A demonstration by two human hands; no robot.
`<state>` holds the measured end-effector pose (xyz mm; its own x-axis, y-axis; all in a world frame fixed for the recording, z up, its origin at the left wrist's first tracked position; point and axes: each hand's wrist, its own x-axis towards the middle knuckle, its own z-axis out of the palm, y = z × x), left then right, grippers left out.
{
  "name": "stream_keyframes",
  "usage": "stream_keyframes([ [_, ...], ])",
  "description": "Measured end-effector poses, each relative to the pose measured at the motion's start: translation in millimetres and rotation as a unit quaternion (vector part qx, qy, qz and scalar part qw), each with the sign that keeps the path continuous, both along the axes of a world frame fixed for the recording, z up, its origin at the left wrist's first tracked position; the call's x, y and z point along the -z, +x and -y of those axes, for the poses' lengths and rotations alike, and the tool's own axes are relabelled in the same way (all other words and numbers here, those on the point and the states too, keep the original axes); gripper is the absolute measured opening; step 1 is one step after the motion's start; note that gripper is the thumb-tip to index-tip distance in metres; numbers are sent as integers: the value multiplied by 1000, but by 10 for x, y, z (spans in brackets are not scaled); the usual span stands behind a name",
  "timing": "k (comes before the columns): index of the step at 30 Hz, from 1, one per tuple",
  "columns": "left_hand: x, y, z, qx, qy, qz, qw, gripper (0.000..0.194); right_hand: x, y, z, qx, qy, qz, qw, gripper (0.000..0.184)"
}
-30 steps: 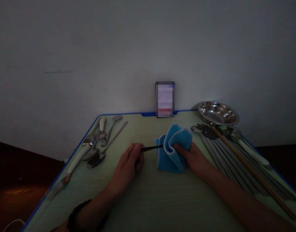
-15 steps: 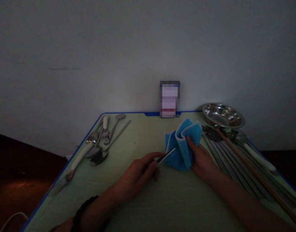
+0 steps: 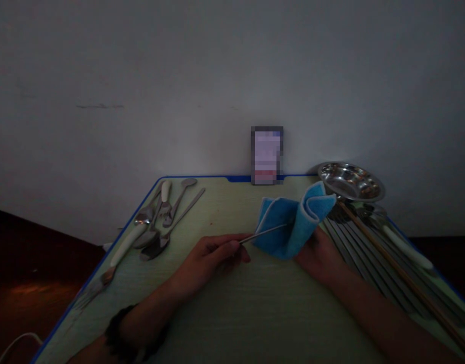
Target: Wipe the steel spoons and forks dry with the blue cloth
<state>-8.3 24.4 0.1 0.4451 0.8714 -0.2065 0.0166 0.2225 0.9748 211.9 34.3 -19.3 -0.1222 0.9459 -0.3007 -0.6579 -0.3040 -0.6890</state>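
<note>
My left hand (image 3: 217, 253) is closed, pinching a thin metal utensil (image 3: 261, 234) between thumb and fingers. The utensil's far end meets the folds of a blue cloth (image 3: 281, 235) with pale edging; its kind is hidden by the hand and the cloth. My right hand (image 3: 321, 255) grips that cloth from behind and below, most of its fingers covered by it. Both hands are above the middle of the table (image 3: 232, 318).
Several spoons and forks lie on the left, among them a white-handled fork (image 3: 122, 245). Along the right lie long metal utensils, a wooden stick (image 3: 391, 258) and a white-handled piece (image 3: 407, 246). Behind them sits a metal bowl (image 3: 350, 181). A blurred phone-like screen (image 3: 266, 155) leans against the wall.
The cloth and my right hand have shifted slightly right, and the cloth's folds have opened. My left hand has moved a little left, so more of the utensil shows between the hands.
</note>
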Motion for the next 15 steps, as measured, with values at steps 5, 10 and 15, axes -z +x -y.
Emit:
stream_keyframes([
  [5, -29, 42, 34, -21, 18, -64, 998, 35, -120, -42, -13, -9, -3, -15, 1000, 27],
  [10, -28, 75, 88, -67, 100, -153, 981, 36, -116, -38, -11, 30, -7, -54, 998, 23],
  [15, 22, 60, 128, -93, 308, -233, 918, 31, -58, -26, -10, 31, -22, -55, 998, 17],
])
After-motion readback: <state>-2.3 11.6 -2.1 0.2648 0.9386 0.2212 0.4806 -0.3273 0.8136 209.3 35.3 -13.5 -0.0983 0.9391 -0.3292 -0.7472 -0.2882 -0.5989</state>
